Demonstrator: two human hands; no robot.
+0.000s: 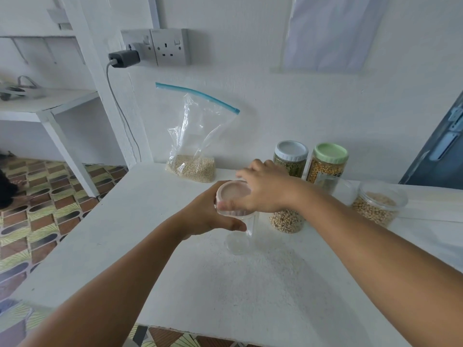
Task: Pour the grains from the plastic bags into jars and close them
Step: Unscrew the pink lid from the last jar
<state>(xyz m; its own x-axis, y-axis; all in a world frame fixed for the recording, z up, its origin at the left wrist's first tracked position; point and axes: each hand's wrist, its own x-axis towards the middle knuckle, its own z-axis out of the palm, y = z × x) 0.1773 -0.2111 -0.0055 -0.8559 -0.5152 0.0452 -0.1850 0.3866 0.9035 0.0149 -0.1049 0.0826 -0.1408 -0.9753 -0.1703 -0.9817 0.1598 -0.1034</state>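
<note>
An empty clear jar (240,236) with a pink lid (231,194) stands in the middle of the white table (175,284). My left hand (208,216) grips the jar just below the lid. My right hand (263,189) reaches over from the right, its thumb and fingers curled round the pink lid's rim. A zip bag (193,149) with a blue seal leans against the wall behind, with pale grain in its bottom.
At the back right stand a white-lidded jar (290,159) of green grain and a green-lidded jar (328,164) of yellow corn. A jar of beige beans (286,220) is partly hidden by my right wrist. An open jar (378,204) of grain sits further right.
</note>
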